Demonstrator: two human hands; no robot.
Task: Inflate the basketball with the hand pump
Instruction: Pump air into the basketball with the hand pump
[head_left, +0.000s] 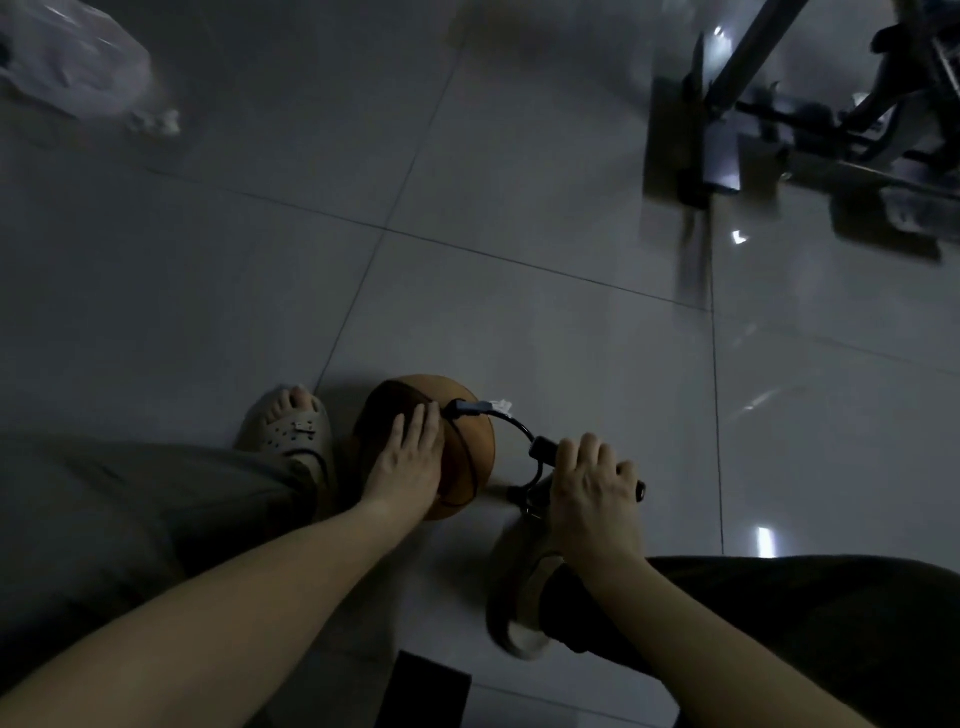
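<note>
Grey tiled floor (467, 156) open toward 12 o'clock, exercise frame (727, 104) at 2. Basketball (470, 457) at 6 o'clock under flat, relaxed left hand (410, 467); right hand (592, 483) clenched round pump handle (543, 449) beside it.

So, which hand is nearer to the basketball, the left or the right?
Left. The left hand rests flat on the basketball, touching it. The right hand grips the pump handle to the ball's right, apart from it.

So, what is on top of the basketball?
The left hand lies flat on the basketball, beside the pump hose connector. The valve underneath the connector is hidden.
</note>
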